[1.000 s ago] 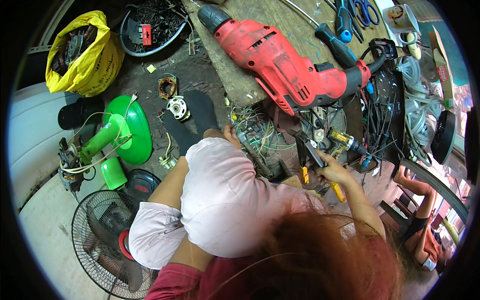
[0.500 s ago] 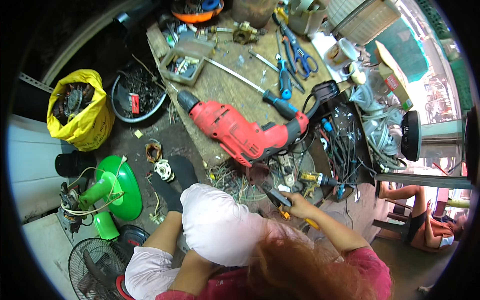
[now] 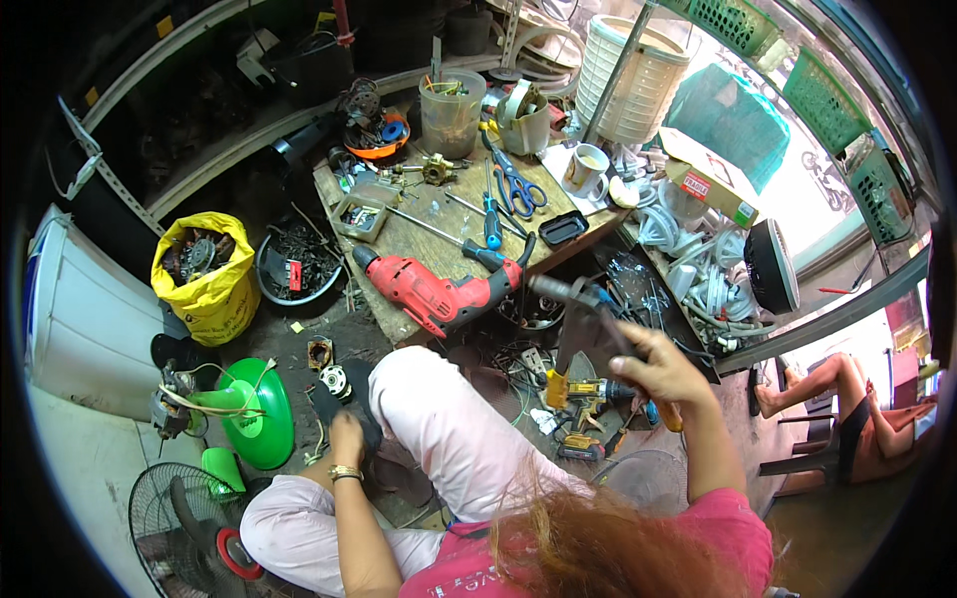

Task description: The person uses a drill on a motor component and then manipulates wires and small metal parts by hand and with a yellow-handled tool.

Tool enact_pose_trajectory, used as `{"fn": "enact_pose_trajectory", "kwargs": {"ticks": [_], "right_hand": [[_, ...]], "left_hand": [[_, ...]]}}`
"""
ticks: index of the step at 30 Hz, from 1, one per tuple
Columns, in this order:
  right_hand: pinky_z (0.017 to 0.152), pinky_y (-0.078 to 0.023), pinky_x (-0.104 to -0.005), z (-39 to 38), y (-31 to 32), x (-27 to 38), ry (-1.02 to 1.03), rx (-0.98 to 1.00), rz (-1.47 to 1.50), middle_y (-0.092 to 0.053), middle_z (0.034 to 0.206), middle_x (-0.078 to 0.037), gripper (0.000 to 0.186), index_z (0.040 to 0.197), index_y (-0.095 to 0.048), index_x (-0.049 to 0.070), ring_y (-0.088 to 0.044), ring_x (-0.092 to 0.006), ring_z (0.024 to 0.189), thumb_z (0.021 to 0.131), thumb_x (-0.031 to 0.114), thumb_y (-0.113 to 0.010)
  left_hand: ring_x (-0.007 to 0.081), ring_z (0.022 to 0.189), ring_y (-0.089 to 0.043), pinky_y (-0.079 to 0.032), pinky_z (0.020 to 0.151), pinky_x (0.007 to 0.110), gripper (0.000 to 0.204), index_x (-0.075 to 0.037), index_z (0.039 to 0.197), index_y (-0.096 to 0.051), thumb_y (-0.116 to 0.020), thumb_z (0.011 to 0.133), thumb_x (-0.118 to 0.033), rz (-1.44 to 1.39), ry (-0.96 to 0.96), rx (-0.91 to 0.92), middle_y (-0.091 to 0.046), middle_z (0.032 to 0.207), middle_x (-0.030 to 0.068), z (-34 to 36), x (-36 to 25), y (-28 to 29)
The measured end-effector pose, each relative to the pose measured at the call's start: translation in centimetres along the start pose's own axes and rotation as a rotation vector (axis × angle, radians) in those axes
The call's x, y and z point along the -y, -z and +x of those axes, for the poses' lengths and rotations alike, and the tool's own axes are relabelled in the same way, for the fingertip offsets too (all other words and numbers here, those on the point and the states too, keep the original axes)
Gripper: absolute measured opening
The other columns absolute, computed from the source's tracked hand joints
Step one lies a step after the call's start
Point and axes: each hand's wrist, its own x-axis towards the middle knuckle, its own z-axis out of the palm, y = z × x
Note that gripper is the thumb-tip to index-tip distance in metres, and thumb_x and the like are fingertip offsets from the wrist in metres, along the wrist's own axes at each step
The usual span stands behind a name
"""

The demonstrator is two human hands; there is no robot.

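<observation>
- Your right hand [image 3: 666,371] has lifted off the clutter, grip clenched on pliers [image 3: 590,317] raised beside the tabletop [image 3: 439,239].
- Pliers look rigid, weighty; hold the handles.
- Left hand [image 3: 346,439] rests closed on a dark part at the floor.

My right hand [image 3: 666,371] holds pliers [image 3: 588,324] w/ dark blurred jaws pointing up-left, orange handle end sticking out below my fist, raised over the cluttered floor. My left hand [image 3: 346,439] rests on a dark black part [image 3: 351,399] by my knee, near the ground.
</observation>
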Motion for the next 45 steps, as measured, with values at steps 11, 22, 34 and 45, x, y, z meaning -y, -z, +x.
{"fn": "enact_pose_trajectory", "kwargs": {"ticks": [11,22,34,45], "right_hand": [[0.037,-0.030,-0.0209,6.2,-11.6,1.3,0.320,0.557,0.709,-0.051,0.062,0.001,0.055,0.111,-0.055,0.000,-0.041,-0.0061,0.040,0.081,0.043,-0.071],[0.055,-0.042,-0.0251,8.3,-16.2,0.6,0.664,0.362,0.238,-0.057,0.073,0.000,0.068,0.087,-0.063,0.003,-0.052,-0.0083,0.064,0.078,0.071,-0.060],[0.069,-0.047,-0.0275,7.3,-17.1,0.2,0.530,0.340,0.391,-0.065,0.092,-0.002,0.075,0.102,-0.065,0.005,-0.060,-0.0110,0.082,0.076,0.075,-0.058],[0.106,-0.037,-0.0492,4.0,-22.2,3.3,0.313,0.766,0.934,-0.034,0.146,-0.023,0.092,0.140,-0.037,0.008,-0.035,-0.0363,0.135,0.075,0.067,-0.064]], "left_hand": [[0.0303,0.104,-0.055,-0.043,0.091,0.038,0.044,0.001,0.122,-0.051,-0.065,0.085,-0.019,-0.753,-0.740,0.242,-0.057,0.114,0.0136,-14.2,-27.2,16.0],[0.0365,0.089,-0.053,-0.044,0.079,0.039,0.047,0.002,0.122,-0.043,-0.066,0.086,-0.017,-0.527,-0.697,-0.168,-0.050,0.102,0.0186,-19.0,-25.0,16.3],[0.0467,0.105,-0.051,-0.044,0.088,0.047,0.052,0.003,0.126,-0.043,-0.065,0.086,-0.021,-0.490,-0.699,-0.248,-0.049,0.116,0.0265,-20.3,-25.9,16.9],[0.0420,0.104,-0.055,-0.044,0.087,0.045,0.045,0.003,0.122,-0.038,-0.060,0.091,-0.020,-0.725,-0.548,-0.166,-0.051,0.115,0.0244,-19.9,-25.7,13.3]]}}
